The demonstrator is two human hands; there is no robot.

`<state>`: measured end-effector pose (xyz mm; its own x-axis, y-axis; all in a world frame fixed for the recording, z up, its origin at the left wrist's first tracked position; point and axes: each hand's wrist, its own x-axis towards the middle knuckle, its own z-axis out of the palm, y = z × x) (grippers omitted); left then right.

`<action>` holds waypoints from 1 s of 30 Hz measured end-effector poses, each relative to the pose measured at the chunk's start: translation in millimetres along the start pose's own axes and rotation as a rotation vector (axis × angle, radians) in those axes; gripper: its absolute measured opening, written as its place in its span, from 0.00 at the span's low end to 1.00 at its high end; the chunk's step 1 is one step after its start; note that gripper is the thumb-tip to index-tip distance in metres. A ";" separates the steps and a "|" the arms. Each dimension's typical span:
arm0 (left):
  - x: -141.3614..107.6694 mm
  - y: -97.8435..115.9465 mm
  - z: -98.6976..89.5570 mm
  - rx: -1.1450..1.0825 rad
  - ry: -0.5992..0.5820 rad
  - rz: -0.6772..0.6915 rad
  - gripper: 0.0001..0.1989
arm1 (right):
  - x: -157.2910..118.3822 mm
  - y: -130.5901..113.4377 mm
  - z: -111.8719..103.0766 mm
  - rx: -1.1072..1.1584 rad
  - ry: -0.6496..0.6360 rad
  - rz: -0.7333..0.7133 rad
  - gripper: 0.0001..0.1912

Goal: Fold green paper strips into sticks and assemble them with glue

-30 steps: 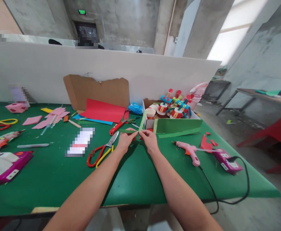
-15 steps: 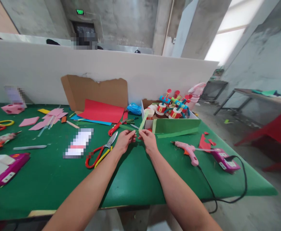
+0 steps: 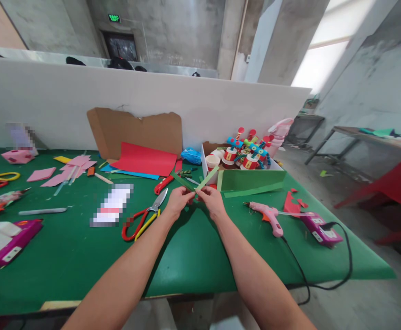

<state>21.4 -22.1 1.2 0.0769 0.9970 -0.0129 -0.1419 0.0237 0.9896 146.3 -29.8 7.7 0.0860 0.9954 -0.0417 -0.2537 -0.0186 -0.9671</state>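
Two green paper strips meet between my hands above the middle of the table. The darker strip point(image 3: 184, 182) slants up to the left, and the lighter strip point(image 3: 208, 178) slants up to the right. My left hand point(image 3: 180, 200) is closed, pinching the strips near their meeting point. My right hand point(image 3: 212, 200) pinches them from the other side, its fingertips almost touching the left ones. Red-handled scissors point(image 3: 141, 217) lie left of my left hand. Behind my right hand is a white and green box point(image 3: 251, 180) with several cup figures point(image 3: 250, 160).
On the green table point(image 3: 186, 266), a pink glue gun point(image 3: 271, 217) and purple power strip point(image 3: 321, 229) lie right. Red paper point(image 3: 145, 158) rests against cardboard point(image 3: 138, 133) at the back. Another power strip point(image 3: 18, 240), pink paper point(image 3: 71, 169) and a white pen point(image 3: 42, 211) lie left.
The lighter strip has tilted further right and lower, and the darker one now rises more to the left. The strips now cross in a V. My hands have shifted only slightly.
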 end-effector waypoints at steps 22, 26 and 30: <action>-1.9 8.2 -1.3 0.093 -0.047 0.045 0.14 | 12.9 -15.2 -22.3 0.049 0.256 -0.207 0.16; -0.1 7.0 -3.7 0.090 -0.037 0.054 0.14 | 14.8 -17.9 -23.8 0.146 0.340 -0.265 0.17; 0.1 6.7 -4.7 0.078 -0.015 0.068 0.14 | 11.0 -15.0 -15.8 0.170 0.267 -0.180 0.18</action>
<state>15.9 -21.5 7.1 0.0842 0.9949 0.0563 -0.0700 -0.0505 0.9963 166.3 -20.1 17.8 0.3868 0.9213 0.0390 -0.3667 0.1925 -0.9102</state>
